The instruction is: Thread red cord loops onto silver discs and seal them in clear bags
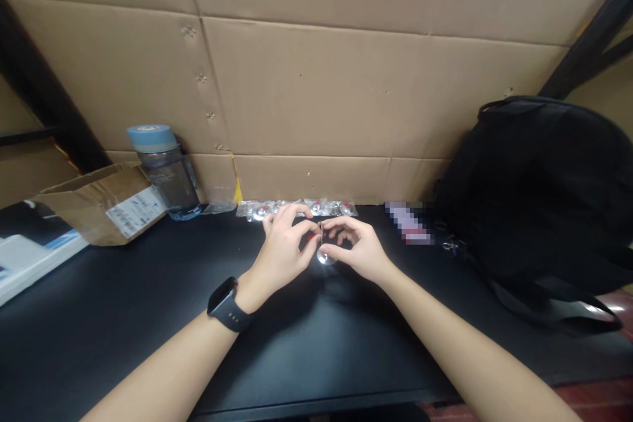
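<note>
at far left a white box [30, 257] lies by an open cardboard carton [106, 201] w/ a white shipping label, print too small to read, then a grey water bottle [165, 171] w/ pale blue lid. centre: left hand [281, 247], smartwatch [228, 303] on its wrist, and right hand [357, 247] meet over the black table [148, 316], both pinched shut on a small shiny round metal piece [325, 252] w/ a red bit beside it. piece sits between the fingertips, equally near both hands, its thin stem upright. behind, a row of clear packets [297, 208] along the cardboard wall [321, 79]. right: black backpack [539, 191]; no brand legible.
</note>
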### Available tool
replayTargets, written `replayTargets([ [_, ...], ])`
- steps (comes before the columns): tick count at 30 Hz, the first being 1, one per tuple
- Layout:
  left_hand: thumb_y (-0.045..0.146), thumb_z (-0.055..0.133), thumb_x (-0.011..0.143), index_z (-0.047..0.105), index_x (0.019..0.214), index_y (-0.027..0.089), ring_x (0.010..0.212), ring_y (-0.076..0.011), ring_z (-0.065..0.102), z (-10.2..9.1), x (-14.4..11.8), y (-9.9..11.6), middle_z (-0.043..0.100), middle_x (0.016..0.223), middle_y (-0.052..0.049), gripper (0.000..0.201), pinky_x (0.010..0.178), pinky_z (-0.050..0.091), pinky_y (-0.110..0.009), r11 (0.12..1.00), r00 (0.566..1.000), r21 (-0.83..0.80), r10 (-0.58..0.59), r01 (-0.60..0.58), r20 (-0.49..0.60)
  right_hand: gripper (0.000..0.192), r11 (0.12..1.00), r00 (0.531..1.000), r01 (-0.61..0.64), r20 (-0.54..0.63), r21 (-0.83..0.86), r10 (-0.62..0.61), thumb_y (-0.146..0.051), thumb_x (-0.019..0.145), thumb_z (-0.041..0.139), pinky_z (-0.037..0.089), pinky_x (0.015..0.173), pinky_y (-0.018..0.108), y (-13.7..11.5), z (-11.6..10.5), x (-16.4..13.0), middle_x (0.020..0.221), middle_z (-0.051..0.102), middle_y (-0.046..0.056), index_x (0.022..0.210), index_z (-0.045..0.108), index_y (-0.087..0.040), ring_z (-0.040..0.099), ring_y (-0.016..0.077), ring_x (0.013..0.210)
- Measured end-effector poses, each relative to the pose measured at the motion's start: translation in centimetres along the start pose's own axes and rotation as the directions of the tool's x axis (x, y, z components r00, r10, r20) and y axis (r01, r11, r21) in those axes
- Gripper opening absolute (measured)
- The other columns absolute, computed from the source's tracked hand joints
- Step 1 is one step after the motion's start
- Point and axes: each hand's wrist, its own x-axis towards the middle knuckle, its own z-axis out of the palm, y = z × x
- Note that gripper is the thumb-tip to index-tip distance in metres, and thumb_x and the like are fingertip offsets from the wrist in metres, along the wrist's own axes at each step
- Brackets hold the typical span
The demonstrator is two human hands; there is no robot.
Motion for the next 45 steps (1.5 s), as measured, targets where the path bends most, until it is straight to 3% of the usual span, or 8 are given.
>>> replayTargets([
  [4, 0.026, 0.059, 0.094, 0.071, 0.093, 0.025, 0.118, -0.0289, 0.054, 0.0, -0.1, 0.1, 0.062, 0.119, -0.008, 0.012, 0.100, 0.030, -0.048, 0.999, 0.999, 0.038, 0.013, -0.012, -0.037, 0.032, 0.980, 0.994, -0.093, 0.072, 0.177, 0.082, -0.036, 0.077, 0.084, 0.056, 0.063, 0.029, 0.2, 0.1, 0.1, 0.106, 0.072, 0.006, 0.099, 0.067, -0.022, 0.068, 0.0171, 0.078],
  [8, 0.031, 0.061, 0.095, 0.073, 0.093, 0.026, 0.118, -0.0291, 0.054, 0.1, -0.1, 0.1, 0.063, 0.119, -0.008, 0.013, 0.102, 0.031, -0.048, 0.999, 0.997, 0.041, -0.005, 0.008, -0.073, 0.025, 0.962, 0.989, -0.131, 0.096, 0.238, 0.111, -0.043, 0.086, 0.074, 0.058, 0.072, 0.031, 0.4, 0.1, 0.1, 0.102, 0.071, 0.005, 0.098, 0.068, -0.022, 0.069, 0.0177, 0.083],
  [18, 0.032, 0.058, 0.098, 0.072, 0.098, 0.024, 0.112, -0.0240, 0.058, -0.4, 0.2, 0.4, 0.064, 0.112, -0.007, 0.016, 0.102, 0.037, -0.043, 0.990, 0.992, -0.129, -0.069, 0.055, -0.106, 0.021, 0.986, 0.995, -0.054, 0.094, 0.155, 0.040, -0.042, 0.093, 0.067, 0.056, 0.082, 0.032, 0.4, 0.1, 0.3, 0.111, 0.063, 0.007, 0.094, 0.068, -0.021, 0.064, 0.0203, 0.098],
  [22, 0.034, 0.045, 0.104, 0.070, 0.109, 0.025, 0.116, -0.0216, 0.057, -0.5, 0.5, 0.3, 0.063, 0.118, -0.005, 0.027, 0.104, 0.038, -0.041, 0.964, 0.991, -0.232, -0.132, 0.127, -0.008, 0.021, 0.998, 0.993, -0.035, 0.114, 0.049, 0.029, -0.041, 0.095, 0.064, 0.054, 0.083, 0.033, 0.4, -0.1, 0.3, 0.118, 0.060, 0.008, 0.091, 0.068, -0.021, 0.064, 0.0205, 0.100],
  [26, 0.041, 0.059, 0.096, 0.075, 0.095, 0.029, 0.119, -0.0252, 0.054, 0.1, 0.2, -0.2, 0.065, 0.119, -0.002, 0.020, 0.105, 0.036, -0.046, 0.979, 0.977, -0.154, -0.104, 0.134, 0.186, 0.018, 0.996, 0.995, 0.029, 0.098, -0.081, -0.021, -0.037, 0.097, 0.061, 0.051, 0.091, 0.034, 0.2, -0.6, 0.3, 0.119, 0.060, 0.008, 0.090, 0.067, -0.021, 0.060, 0.0222, 0.111],
  [30, 0.042, 0.067, 0.089, 0.076, 0.100, 0.033, 0.119, -0.0283, 0.052, 0.9, -0.2, -0.5, 0.065, 0.120, -0.001, 0.017, 0.100, 0.037, -0.048, 0.986, 0.953, -0.085, -0.116, 0.145, 0.278, 0.016, 0.985, 0.994, 0.028, 0.113, -0.172, -0.009, -0.034, 0.097, 0.061, 0.051, 0.084, 0.032, -0.1, -1.0, 0.4, 0.124, 0.057, 0.009, 0.090, 0.066, -0.020, 0.060, 0.0213, 0.108],
  [38, 0.035, 0.070, 0.089, 0.078, 0.082, 0.032, 0.116, -0.0260, 0.053, 1.4, -0.2, -1.4, 0.068, 0.114, 0.000, 0.011, 0.097, 0.032, -0.046, 0.984, 0.943, -0.066, -0.137, 0.164, 0.304, 0.011, 0.948, 0.988, 0.057, 0.157, -0.312, -0.008, -0.029, 0.096, 0.060, 0.050, 0.077, 0.028, 0.4, -0.9, 0.3, 0.113, 0.062, 0.007, 0.097, 0.066, -0.021, 0.061, 0.0172, 0.093],
  [45, 0.031, 0.066, 0.093, 0.077, 0.090, 0.029, 0.109, -0.0271, 0.055, 1.3, -0.4, -2.2, 0.074, 0.103, -0.003, 0.012, 0.096, 0.028, -0.048, 0.986, 0.945, 0.015, -0.163, 0.166, 0.282, 0.008, 0.783, 0.950, 0.088, 0.289, -0.615, 0.120, -0.023, 0.087, 0.068, 0.046, 0.076, 0.028, 2.0, -1.5, 0.1, 0.094, 0.067, 0.002, 0.093, 0.073, -0.025, 0.062, 0.0179, 0.088],
])
